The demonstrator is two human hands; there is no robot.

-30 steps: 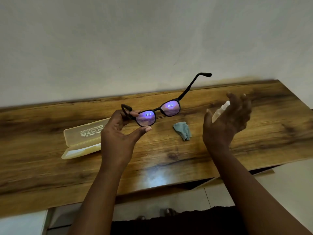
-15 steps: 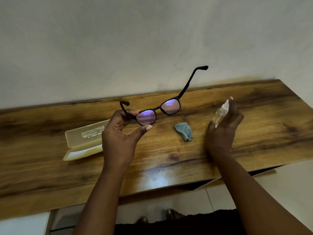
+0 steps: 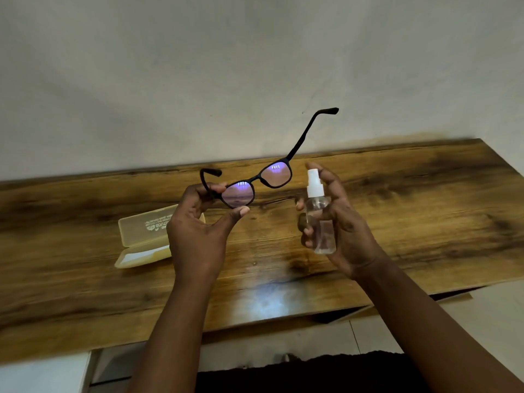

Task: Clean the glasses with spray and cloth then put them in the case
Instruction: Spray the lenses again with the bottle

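My left hand [image 3: 198, 231] holds black-framed glasses [image 3: 259, 180] by the left lens rim and temple, raised above the wooden table [image 3: 425, 199]; their arms are unfolded and the lenses reflect purple. My right hand [image 3: 343, 222] grips a small clear spray bottle [image 3: 320, 219] with a white nozzle, upright, just right of the glasses, index finger behind the nozzle top. A pale yellow glasses case [image 3: 141, 239] lies open on the table, partly behind my left hand. The cloth is hidden from view.
A plain white wall [image 3: 255, 66] rises right behind the table's far edge. The table's near edge runs across the lower part of the view, with pale floor tiles [image 3: 283, 344] below it.
My right hand has lifted the spray bottle off the table and brought it left, close beside the glasses. The blue-grey cloth seen earlier is now hidden behind that hand. The glasses stayed raised.
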